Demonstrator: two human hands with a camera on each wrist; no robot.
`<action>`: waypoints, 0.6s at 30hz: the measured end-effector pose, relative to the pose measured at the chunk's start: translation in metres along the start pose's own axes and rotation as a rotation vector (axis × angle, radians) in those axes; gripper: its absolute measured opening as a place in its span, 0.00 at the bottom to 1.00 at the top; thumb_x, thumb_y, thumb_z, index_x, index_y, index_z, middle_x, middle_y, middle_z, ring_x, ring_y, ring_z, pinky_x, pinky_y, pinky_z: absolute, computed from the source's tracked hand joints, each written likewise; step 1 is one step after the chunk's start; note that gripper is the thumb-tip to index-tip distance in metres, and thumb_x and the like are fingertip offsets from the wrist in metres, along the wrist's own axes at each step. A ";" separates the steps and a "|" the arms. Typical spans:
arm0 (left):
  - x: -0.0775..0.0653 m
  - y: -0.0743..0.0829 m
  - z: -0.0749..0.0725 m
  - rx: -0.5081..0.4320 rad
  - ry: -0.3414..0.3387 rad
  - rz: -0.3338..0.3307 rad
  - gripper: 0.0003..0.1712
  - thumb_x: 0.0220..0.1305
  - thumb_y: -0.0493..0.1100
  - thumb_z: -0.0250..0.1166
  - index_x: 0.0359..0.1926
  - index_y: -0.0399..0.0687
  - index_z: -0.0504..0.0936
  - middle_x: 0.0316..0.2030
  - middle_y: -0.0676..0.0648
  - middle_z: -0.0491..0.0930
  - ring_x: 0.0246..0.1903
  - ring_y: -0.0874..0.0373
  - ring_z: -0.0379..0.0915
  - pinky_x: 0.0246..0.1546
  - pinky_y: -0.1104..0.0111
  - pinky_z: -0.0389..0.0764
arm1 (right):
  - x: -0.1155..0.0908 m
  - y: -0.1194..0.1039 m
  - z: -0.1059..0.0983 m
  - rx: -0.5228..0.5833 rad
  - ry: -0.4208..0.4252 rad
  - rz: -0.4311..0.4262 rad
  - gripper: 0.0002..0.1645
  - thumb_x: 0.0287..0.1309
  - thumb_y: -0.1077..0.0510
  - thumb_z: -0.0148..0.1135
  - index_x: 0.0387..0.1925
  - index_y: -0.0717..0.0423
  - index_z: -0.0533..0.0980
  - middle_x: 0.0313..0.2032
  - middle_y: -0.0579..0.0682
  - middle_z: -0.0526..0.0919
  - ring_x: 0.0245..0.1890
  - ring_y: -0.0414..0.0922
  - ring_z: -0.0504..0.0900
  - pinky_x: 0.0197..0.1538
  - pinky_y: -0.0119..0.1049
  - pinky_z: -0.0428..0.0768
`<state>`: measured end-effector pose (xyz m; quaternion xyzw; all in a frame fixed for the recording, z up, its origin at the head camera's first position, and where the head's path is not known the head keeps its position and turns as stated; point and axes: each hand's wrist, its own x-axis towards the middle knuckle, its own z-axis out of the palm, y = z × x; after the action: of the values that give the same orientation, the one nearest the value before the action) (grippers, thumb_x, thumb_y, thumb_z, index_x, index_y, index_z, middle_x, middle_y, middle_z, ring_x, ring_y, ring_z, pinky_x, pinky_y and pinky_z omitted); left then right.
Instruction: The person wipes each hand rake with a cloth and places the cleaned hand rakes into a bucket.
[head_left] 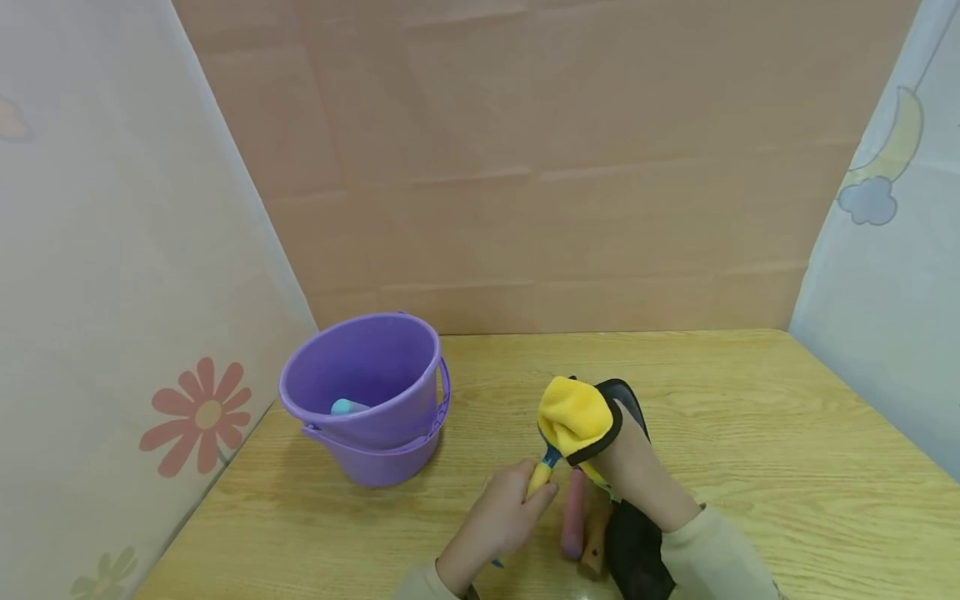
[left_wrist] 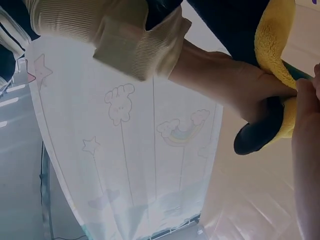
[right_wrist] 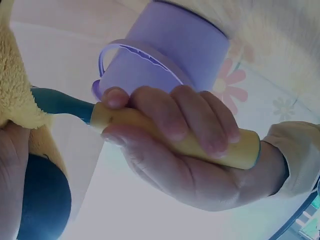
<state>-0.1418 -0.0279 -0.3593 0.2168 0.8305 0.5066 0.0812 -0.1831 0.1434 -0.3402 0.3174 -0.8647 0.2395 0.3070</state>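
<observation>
My left hand (head_left: 506, 512) grips the yellow handle of a hand tool (head_left: 540, 477). In the right wrist view its curled fingers (right_wrist: 162, 110) wrap that handle, and a blue-green metal neck runs out of it. A yellow fluffy cloth (head_left: 573, 417) with a dark edge covers the tool's head, so its shape is hidden. My right hand (head_left: 626, 454) holds the cloth around the head; its fingertips are mostly hidden by the fabric. The left wrist view shows the cloth (left_wrist: 272, 42) and its dark side close to both hands.
A purple bucket (head_left: 382, 467) with a turquoise item (head_left: 347, 407) inside stands on the wooden table (head_left: 750, 433) at the left. Below the hands lie a pink handle (head_left: 572, 521), a brown wooden handle (head_left: 595, 546) and a black item (head_left: 637, 554), partly hidden by the right forearm.
</observation>
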 end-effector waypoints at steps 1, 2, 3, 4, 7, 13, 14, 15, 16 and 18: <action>-0.001 0.000 0.000 0.019 0.004 0.007 0.13 0.66 0.42 0.55 0.24 0.46 0.65 0.15 0.55 0.59 0.13 0.67 0.55 0.13 0.78 0.57 | -0.002 0.000 -0.001 0.013 -0.002 0.064 0.19 0.42 0.74 0.65 0.21 0.50 0.68 0.16 0.34 0.62 0.15 0.30 0.59 0.18 0.26 0.64; -0.001 0.000 0.001 0.028 0.004 0.008 0.13 0.65 0.42 0.55 0.24 0.46 0.65 0.16 0.55 0.59 0.13 0.67 0.55 0.13 0.78 0.58 | -0.003 0.000 -0.002 0.044 -0.006 0.118 0.19 0.43 0.73 0.65 0.19 0.48 0.67 0.14 0.33 0.61 0.13 0.29 0.58 0.16 0.26 0.63; -0.001 0.001 0.002 0.033 0.006 0.010 0.13 0.65 0.42 0.55 0.24 0.46 0.65 0.16 0.55 0.59 0.13 0.67 0.56 0.13 0.77 0.58 | -0.003 0.000 -0.002 0.030 -0.019 0.136 0.20 0.45 0.72 0.64 0.19 0.47 0.66 0.14 0.33 0.60 0.13 0.29 0.58 0.18 0.26 0.64; -0.002 0.001 0.002 0.036 0.007 0.008 0.13 0.65 0.42 0.55 0.24 0.46 0.66 0.16 0.55 0.59 0.13 0.67 0.56 0.13 0.76 0.58 | -0.003 0.000 -0.002 -0.004 -0.025 0.129 0.20 0.46 0.70 0.64 0.18 0.47 0.65 0.14 0.33 0.59 0.14 0.29 0.58 0.20 0.28 0.66; -0.003 0.002 0.003 0.032 -0.001 -0.003 0.11 0.65 0.42 0.55 0.26 0.46 0.67 0.16 0.55 0.59 0.13 0.66 0.56 0.12 0.76 0.59 | -0.003 0.002 -0.003 -0.172 -0.021 0.027 0.20 0.41 0.68 0.69 0.19 0.47 0.66 0.15 0.34 0.61 0.16 0.32 0.60 0.29 0.32 0.68; -0.006 0.004 0.004 0.053 -0.012 0.009 0.11 0.65 0.40 0.55 0.26 0.45 0.66 0.17 0.56 0.60 0.14 0.67 0.56 0.13 0.78 0.59 | -0.009 0.005 -0.002 -0.352 0.068 -0.058 0.23 0.28 0.69 0.75 0.24 0.55 0.69 0.22 0.46 0.72 0.26 0.45 0.71 0.39 0.46 0.67; -0.006 0.004 0.005 0.061 -0.010 0.008 0.11 0.65 0.41 0.56 0.25 0.45 0.66 0.17 0.56 0.60 0.14 0.67 0.56 0.13 0.77 0.60 | -0.009 0.006 -0.001 -0.354 0.094 -0.055 0.22 0.28 0.70 0.75 0.26 0.57 0.70 0.24 0.49 0.74 0.29 0.47 0.73 0.40 0.48 0.67; -0.006 0.005 0.005 0.066 -0.011 0.003 0.12 0.65 0.41 0.56 0.25 0.45 0.66 0.17 0.56 0.60 0.14 0.67 0.56 0.13 0.77 0.60 | -0.010 0.007 -0.001 -0.360 0.107 -0.047 0.23 0.29 0.70 0.75 0.28 0.59 0.71 0.27 0.52 0.75 0.32 0.50 0.73 0.40 0.49 0.67; -0.007 0.005 0.006 0.073 -0.009 0.001 0.12 0.64 0.41 0.56 0.25 0.45 0.66 0.17 0.55 0.60 0.15 0.67 0.56 0.13 0.77 0.60 | -0.010 0.008 -0.001 -0.346 0.120 -0.036 0.23 0.28 0.70 0.75 0.30 0.61 0.71 0.30 0.55 0.76 0.34 0.52 0.74 0.39 0.50 0.67; -0.007 0.006 0.006 0.088 -0.005 -0.003 0.12 0.64 0.41 0.56 0.24 0.45 0.66 0.17 0.55 0.61 0.15 0.67 0.56 0.13 0.76 0.61 | -0.010 0.009 -0.001 -0.269 0.109 0.030 0.21 0.32 0.71 0.73 0.31 0.61 0.72 0.30 0.54 0.77 0.33 0.51 0.74 0.38 0.46 0.70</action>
<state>-0.1316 -0.0235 -0.3576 0.2200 0.8523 0.4687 0.0743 -0.1833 0.1539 -0.3483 0.2470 -0.8757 0.1430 0.3896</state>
